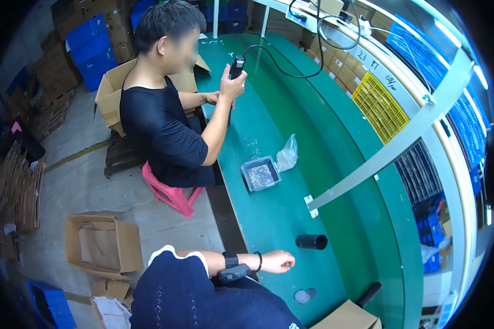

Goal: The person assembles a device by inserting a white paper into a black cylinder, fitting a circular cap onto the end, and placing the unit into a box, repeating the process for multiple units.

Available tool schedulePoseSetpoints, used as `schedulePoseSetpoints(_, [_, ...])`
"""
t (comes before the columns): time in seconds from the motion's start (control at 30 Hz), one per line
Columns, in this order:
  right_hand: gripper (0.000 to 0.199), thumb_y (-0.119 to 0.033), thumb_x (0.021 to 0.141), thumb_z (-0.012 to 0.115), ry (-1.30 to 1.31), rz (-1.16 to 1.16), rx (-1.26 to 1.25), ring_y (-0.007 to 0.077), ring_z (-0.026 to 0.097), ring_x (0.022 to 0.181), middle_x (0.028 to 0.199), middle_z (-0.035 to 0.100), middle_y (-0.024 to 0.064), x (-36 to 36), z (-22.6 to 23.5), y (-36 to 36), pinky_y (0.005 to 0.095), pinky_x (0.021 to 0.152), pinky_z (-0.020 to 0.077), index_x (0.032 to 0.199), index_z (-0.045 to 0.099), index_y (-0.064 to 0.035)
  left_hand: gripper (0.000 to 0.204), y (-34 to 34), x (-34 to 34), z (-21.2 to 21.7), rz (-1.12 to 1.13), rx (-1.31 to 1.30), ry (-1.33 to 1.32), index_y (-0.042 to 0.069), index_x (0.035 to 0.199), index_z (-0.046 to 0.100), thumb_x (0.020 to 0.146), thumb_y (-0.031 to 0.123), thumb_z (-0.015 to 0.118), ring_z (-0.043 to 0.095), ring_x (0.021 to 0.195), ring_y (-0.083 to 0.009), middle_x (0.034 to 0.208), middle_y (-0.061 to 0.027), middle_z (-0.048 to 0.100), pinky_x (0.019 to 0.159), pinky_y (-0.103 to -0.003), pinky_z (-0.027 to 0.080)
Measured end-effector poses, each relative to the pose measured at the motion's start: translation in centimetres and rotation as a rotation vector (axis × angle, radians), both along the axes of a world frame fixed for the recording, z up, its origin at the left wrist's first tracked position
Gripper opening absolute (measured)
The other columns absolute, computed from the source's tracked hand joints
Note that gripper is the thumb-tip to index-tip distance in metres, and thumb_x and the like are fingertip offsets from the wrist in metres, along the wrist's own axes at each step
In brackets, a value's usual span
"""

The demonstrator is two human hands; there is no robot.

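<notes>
My left hand (278,262) rests at the near edge of the green table (280,219). Its fingers are curled closed, and whatever may be in them is hidden. On that arm are a dark wristband and a strapped-on black device (234,272). A black cylindrical tube (311,242) lies on its side just beyond the hand, apart from it. Two small round discs (303,296), one pale and one darker, overlap on the tabletop nearer my body. My right hand is out of the picture.
A co-worker (167,109) sits on a pink stool (170,189), holding a corded black tool (237,67). A grey bin of small clear pieces (260,174) stands beside a plastic bag (287,155). A metal post (389,142) crosses the table. Cardboard boxes (127,247) sit on the floor.
</notes>
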State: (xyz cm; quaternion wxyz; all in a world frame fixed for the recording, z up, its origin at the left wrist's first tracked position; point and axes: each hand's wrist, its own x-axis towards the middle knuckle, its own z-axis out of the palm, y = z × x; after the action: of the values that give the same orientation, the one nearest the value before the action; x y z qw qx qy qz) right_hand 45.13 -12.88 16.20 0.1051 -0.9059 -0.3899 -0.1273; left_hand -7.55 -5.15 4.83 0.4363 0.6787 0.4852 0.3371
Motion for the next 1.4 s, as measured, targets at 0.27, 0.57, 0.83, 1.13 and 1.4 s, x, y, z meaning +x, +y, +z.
schedulePoseSetpoints(0.27, [0.034,-0.024,0.087,0.065,0.059,0.016,0.358,0.0238,0.058,0.072,0.098,0.065,0.0161,-7.4,8.1,-3.4,0.0399,0.068,0.0505,0.095,0.066,0.0090,0.016,1.5,3.3,1.4,-0.286,-0.821,-0.823,0.006,0.105,0.058,0.094,0.018,0.057,0.058,0.077,-0.0100,0.085,-0.0006,0.061,0.066,-0.024,0.048])
schedulePoseSetpoints(0.57, [0.013,0.003,0.083,0.058,0.847,1.249,-0.040,0.0264,0.066,0.077,0.084,0.066,0.0127,-26.8,1.0,6.8,0.0320,0.068,0.0503,0.092,0.066,-0.0006,0.060,4.1,5.8,3.7,-0.294,-1.205,-1.498,0.005,0.138,0.039,0.097,0.050,0.043,0.054,0.118,-0.0283,0.128,-0.0165,0.053,0.100,-0.044,0.044])
schedulePoseSetpoints(0.83, [0.034,0.001,0.083,0.063,1.601,0.684,-0.056,0.0053,0.057,0.063,0.070,0.061,0.0000,-29.2,-2.5,6.9,0.0209,0.056,0.0446,0.116,0.055,-0.0063,0.033,1.4,3.9,0.0,-0.089,-0.833,-0.985,0.000,0.123,0.055,0.091,0.004,0.057,0.061,0.105,-0.0189,0.116,-0.0098,0.063,0.091,-0.033,0.049])
schedulePoseSetpoints(1.13, [0.023,-0.001,0.077,0.067,1.602,0.651,-0.540,0.0017,0.046,0.045,0.062,0.061,-0.0007,-29.3,-5.3,10.8,0.0174,0.039,0.0288,0.097,0.058,-0.0071,0.037,1.8,0.9,0.8,-0.296,0.034,-0.199,0.006,0.115,0.063,0.079,0.000,0.062,0.067,0.095,-0.0239,0.102,-0.0116,0.068,0.081,-0.031,0.052])
schedulePoseSetpoints(1.4, [0.017,-0.003,0.077,0.066,1.722,0.655,-0.530,0.0024,0.046,0.043,0.063,0.062,0.0016,-29.7,-5.2,11.0,0.0178,0.038,0.0325,0.093,0.062,-0.0046,0.028,1.0,0.1,1.5,-0.280,0.159,-0.127,0.007,0.105,0.066,0.078,-0.001,0.062,0.066,0.092,-0.0313,0.101,-0.0134,0.067,0.078,-0.036,0.054])
